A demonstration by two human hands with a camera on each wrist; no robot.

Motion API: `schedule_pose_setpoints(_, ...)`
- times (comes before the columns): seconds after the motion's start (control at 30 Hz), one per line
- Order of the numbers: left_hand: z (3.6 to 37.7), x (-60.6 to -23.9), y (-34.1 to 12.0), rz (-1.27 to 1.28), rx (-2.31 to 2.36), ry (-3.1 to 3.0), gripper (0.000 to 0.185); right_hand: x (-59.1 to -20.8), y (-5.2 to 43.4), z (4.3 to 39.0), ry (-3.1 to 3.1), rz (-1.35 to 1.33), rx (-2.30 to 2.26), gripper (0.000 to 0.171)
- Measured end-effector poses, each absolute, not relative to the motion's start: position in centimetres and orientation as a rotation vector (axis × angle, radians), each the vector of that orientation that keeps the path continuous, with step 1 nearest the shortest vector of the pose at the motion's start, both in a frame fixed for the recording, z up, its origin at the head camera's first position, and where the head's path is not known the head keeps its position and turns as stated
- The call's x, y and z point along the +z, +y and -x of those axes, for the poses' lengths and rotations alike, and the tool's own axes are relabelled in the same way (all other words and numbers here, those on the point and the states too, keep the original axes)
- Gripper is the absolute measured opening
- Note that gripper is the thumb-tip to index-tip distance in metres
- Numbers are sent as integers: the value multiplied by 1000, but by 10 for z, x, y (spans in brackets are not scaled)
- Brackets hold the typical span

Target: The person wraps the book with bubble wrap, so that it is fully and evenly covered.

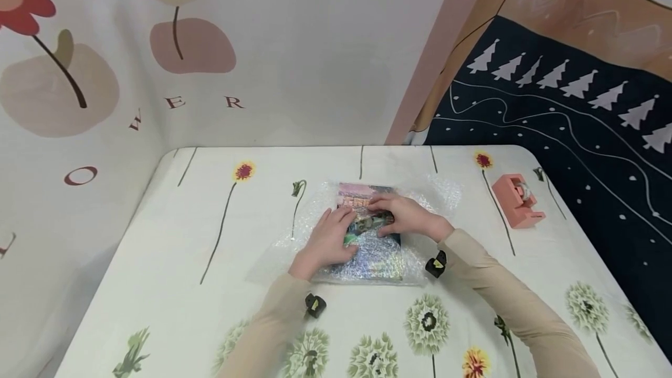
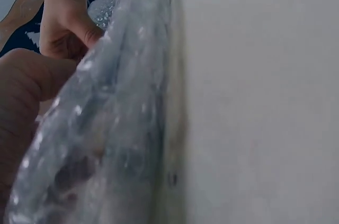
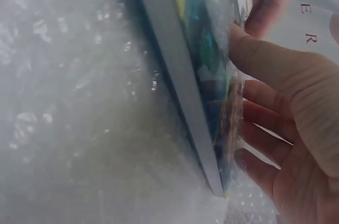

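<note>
Both grips lie spread: left hand (image 1: 328, 242) and right hand (image 1: 401, 215) press bubble wrap (image 1: 367, 261) over the book (image 1: 362, 196); right of the book, well apart, sits a pink tape dispenser (image 1: 517, 200) on the surface (image 1: 173, 238).

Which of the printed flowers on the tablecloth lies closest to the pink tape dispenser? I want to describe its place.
The red-centred yellow flower at the far right lies just left of the tape dispenser; the similar yellow flower sits far to the left of the hands.

Left hand (image 1: 328, 241) and right hand (image 1: 401, 214) rest flat, fingers (image 1: 379, 207) extended.
</note>
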State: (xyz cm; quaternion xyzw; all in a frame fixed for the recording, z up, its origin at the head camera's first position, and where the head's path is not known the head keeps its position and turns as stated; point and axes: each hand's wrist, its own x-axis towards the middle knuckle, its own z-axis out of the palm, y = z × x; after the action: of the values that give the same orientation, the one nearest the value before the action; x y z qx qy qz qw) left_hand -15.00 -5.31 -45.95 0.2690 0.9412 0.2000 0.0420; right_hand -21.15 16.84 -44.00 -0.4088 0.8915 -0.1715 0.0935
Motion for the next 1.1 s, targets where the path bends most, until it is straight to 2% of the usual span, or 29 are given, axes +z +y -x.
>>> schedule_pose_setpoints(0.27, 154, -461, -43, -852, 454, 2962, 91, -444, 168, 211, 2652, 1205, -521, 59)
schedule_pose_setpoints(0.6, 155, -464, -42, -842, 666, 2878, 75, -443, 171, 207, 2654, 1194, -529, 57)
schedule_pose_setpoints(0.77, 154, -466, -40, -834, 693, 2877, 74, -439, 177, 195, 2671, 1186, -679, 54)
schedule_pose_setpoints(0.93, 154, -467, -39, -840, 699, 2872, 74, -435, 202, 181, 2903, 1010, -1024, 53)
schedule_pose_setpoints(1.1, 155, -466, -39, -808, 690, 2872, 73, -442, 237, 176, 3236, 601, -1225, 54)
